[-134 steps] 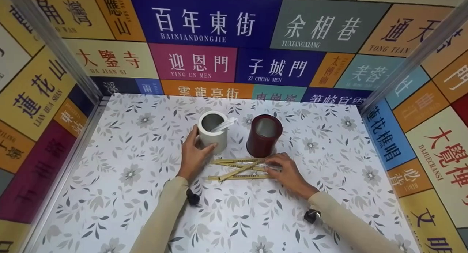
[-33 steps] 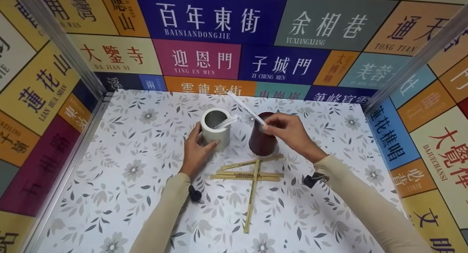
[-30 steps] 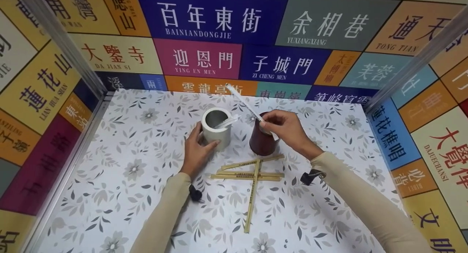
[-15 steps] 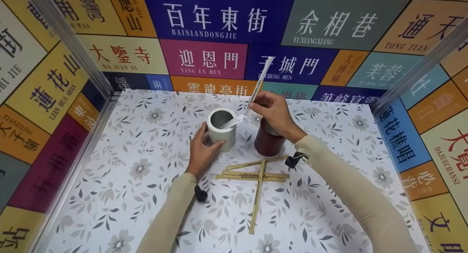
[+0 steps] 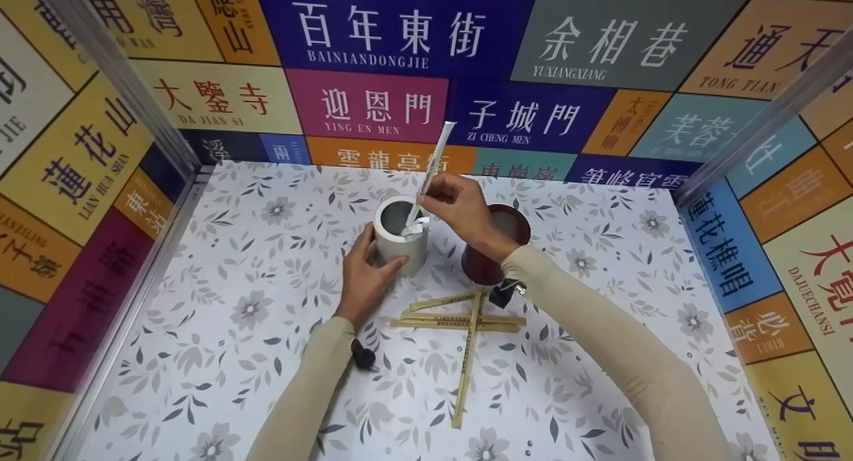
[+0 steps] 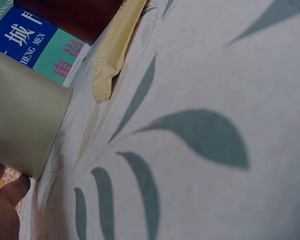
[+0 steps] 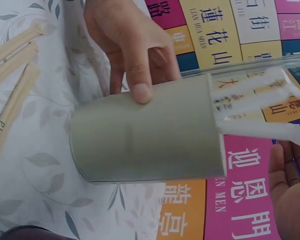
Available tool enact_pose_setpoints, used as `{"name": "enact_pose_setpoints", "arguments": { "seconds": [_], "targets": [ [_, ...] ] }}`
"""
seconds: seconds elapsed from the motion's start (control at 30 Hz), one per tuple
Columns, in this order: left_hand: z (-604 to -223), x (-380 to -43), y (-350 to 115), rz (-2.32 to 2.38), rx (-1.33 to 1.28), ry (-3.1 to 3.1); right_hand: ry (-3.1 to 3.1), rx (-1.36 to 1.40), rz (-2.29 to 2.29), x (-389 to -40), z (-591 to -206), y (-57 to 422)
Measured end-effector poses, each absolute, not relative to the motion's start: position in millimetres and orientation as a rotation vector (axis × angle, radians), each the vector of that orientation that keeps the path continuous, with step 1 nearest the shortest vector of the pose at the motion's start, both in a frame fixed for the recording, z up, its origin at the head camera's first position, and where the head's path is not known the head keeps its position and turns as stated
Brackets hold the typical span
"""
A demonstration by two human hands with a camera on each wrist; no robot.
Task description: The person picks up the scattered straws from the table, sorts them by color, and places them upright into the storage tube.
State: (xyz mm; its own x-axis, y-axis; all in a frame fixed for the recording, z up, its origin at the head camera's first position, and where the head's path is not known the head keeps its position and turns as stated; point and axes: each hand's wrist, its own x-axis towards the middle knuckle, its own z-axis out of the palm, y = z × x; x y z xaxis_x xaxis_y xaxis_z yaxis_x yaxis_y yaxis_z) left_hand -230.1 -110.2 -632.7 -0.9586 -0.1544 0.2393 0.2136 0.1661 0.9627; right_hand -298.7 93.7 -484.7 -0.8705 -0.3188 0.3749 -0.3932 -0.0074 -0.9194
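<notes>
The left hand is curled round a smooth, pale grey-green cylindrical cup, its thumb on the near side, gripping from about 7 to 9 o'clock. The cup stands upright on the counter, whose white cover is printed with grey flowers and leaves.

The right hand pinches a slim white wrapped stick between thumb and fingers. The stick slants, its upper end pointing toward 1 o'clock and its lower end at the cup's mouth; how deep it goes is unclear. More white wrapped sticks lean in the same cup, their ends poking over the rim at about 4 o'clock.

At 3 o'clock from the pale cup, apart from it, a dark red cylindrical cup stands upright, partly hidden behind the right forearm. At 5 o'clock, on the counter, lie several flat tan wrapped sticks with dark print; one long tan stick crosses the others and points toward 6 o'clock.

Beige sleeves cover both arms, each with a black device at the wrist. Beyond the counter, toward 12 o'clock, rises a wall of coloured panels with large characters.
</notes>
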Motion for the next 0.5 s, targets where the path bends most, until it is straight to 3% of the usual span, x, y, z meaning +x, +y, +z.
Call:
{"name": "enact_pose_setpoints", "arguments": {
  "seconds": [0.5],
  "targets": [
    [-635,-231,-113,-1.788,-0.076,-2.200,-2.291,0.808,1.848,-298,-484,106]
  ]
}}
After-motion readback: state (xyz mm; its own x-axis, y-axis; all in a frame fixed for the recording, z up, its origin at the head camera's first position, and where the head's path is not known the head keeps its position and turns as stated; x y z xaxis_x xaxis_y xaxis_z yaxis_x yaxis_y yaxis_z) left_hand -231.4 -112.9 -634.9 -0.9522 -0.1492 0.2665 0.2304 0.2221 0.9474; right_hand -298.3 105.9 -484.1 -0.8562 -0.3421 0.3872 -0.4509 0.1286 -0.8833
